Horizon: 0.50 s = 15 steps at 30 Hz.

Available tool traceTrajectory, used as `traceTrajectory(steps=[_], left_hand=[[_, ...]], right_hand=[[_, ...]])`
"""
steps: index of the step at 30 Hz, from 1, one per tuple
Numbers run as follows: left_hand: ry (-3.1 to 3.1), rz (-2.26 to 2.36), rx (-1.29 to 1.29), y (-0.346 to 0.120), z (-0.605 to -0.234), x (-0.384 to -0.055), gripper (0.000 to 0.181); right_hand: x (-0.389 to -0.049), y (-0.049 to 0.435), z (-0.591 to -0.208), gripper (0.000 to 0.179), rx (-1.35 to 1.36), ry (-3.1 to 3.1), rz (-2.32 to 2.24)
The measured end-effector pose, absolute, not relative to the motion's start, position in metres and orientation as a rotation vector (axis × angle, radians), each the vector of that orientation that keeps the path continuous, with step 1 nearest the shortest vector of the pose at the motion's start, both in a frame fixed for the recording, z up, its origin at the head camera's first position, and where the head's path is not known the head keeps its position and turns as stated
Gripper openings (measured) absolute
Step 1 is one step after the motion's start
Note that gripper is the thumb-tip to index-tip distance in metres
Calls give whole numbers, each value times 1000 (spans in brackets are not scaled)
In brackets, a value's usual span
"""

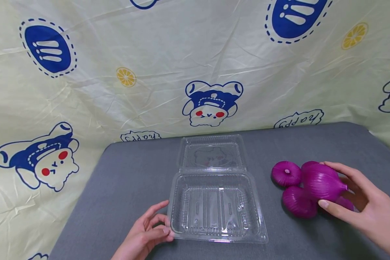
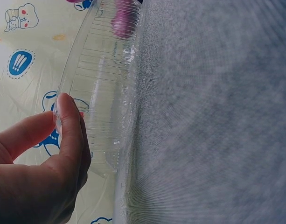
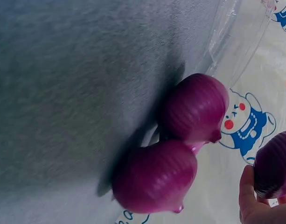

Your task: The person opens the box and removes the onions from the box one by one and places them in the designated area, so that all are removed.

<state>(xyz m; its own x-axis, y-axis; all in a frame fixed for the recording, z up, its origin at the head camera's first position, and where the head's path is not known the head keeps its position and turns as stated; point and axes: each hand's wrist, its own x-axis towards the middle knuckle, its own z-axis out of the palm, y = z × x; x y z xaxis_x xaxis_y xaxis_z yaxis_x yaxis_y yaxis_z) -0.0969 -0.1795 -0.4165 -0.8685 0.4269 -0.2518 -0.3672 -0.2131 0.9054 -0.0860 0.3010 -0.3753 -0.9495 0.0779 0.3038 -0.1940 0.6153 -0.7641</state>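
A clear plastic clamshell container lies unfolded on the table, its lid laid back on the far side. At its near left corner my left hand pinches the rim between thumb and fingers, as the left wrist view also shows. My right hand grips a red onion from the right side, thumb in front and fingers behind. The held onion is raised above several other red onions clustered right of the container. In the right wrist view, the held onion is partly cut off by the frame edge.
A grey cloth covers the table. Behind it hangs a pale curtain with blue cartoon prints, meeting the table's back edge. The onions sit a short distance from the container's right rim.
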Motion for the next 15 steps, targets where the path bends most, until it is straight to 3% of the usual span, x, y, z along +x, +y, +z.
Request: traceTrajectory(steps=[15], left_hand=[[1565, 2088, -3, -177, -413, -96, 74]], right_hand=[[-95, 342, -385, 82, 158, -2258, 1397]])
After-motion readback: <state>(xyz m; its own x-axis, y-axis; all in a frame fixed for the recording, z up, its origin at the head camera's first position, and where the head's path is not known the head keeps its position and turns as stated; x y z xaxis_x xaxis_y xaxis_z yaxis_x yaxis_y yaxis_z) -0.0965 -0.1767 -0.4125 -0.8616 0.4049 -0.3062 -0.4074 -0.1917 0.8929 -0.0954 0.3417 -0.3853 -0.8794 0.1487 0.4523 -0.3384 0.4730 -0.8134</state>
